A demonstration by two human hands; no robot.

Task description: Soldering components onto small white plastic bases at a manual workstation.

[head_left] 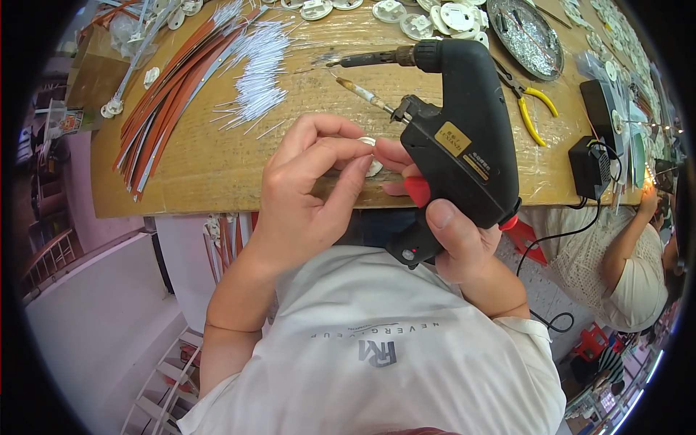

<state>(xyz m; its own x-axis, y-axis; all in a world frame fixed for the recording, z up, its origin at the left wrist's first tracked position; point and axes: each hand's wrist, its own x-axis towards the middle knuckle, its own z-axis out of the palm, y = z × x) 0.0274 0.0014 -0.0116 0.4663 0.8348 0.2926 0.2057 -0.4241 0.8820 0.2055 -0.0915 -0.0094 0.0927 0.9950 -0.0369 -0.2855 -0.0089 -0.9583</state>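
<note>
My left hand (308, 185) pinches a small white round plastic part (374, 165) just over the table's near edge. Fingers cover most of that part. A black pistol-shaped soldering gun (471, 123) rests in my right hand (464, 243), the thumb around its grip near the red trigger (417, 190). Right fingertips reach past the gun to the white part or right beside it; I cannot tell if they touch. The gun's dark iron tip (341, 64) points left, above a second, lighter nozzle (355, 90), both apart from the part.
Brown and grey flat strips (170, 94) and thin white wires (259, 76) lie left on the table (217, 177). Yellow-handled pliers (533, 109), a round metal tray (528, 43) and several white round parts (457, 16) are farther right. A black cord (554, 235) hangs beside a co-worker (609, 268).
</note>
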